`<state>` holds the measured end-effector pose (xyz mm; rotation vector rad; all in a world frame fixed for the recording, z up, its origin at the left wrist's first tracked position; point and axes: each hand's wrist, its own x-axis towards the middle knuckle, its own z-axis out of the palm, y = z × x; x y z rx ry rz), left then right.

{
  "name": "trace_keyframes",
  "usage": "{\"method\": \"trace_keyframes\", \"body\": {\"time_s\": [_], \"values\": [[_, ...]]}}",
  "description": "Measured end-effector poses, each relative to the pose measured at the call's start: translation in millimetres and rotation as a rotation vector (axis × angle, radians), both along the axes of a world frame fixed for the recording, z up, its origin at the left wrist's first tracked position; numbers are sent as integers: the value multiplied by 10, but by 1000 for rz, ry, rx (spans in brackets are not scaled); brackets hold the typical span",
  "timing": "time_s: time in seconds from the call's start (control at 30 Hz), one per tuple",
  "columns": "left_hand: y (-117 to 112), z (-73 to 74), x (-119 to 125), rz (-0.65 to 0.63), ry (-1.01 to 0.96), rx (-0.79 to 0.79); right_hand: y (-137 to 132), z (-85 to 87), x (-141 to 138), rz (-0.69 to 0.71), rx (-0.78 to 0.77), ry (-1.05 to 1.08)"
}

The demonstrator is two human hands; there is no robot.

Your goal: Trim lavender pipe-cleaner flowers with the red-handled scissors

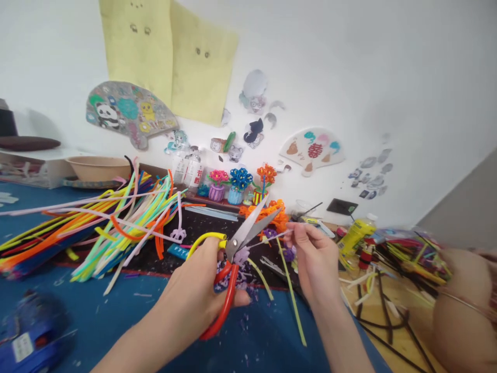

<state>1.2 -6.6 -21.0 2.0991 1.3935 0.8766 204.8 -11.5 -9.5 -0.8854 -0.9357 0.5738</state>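
Observation:
My left hand (pixel 198 290) is wrapped round scissors (pixel 234 244) with one red and one yellow handle loop. Their blades are spread and point up and away from me. Between the fingertips of my right hand (pixel 316 261) is a thin pale lavender strip (pixel 272 238), apparently a pipe cleaner. It stretches left to the lower part of the scissor blades; whether they touch it I cannot tell. Purple fluff clippings (pixel 243 282) lie below the scissors on the dark mat. A yellow-green pipe cleaner (pixel 291 295) lies under my right hand.
Many coloured pipe cleaners (pixel 128 223) are heaped at the left. Small potted pipe-cleaner flowers (pixel 240 181) stand along the wall, with an orange bundle (pixel 274 212) in front. A yellow bottle (pixel 359 233) stands right. Another person's limb (pixel 462 311) is at the right edge.

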Motion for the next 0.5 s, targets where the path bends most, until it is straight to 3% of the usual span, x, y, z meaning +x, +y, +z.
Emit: {"method": "trace_keyframes", "body": {"time_s": [0.23,0.5], "values": [[31,17,5,8,375,92,7,35,79,-95,125,138],[12,-41,55,-39,379,47,-21,82,70,-74,222,200]]}}
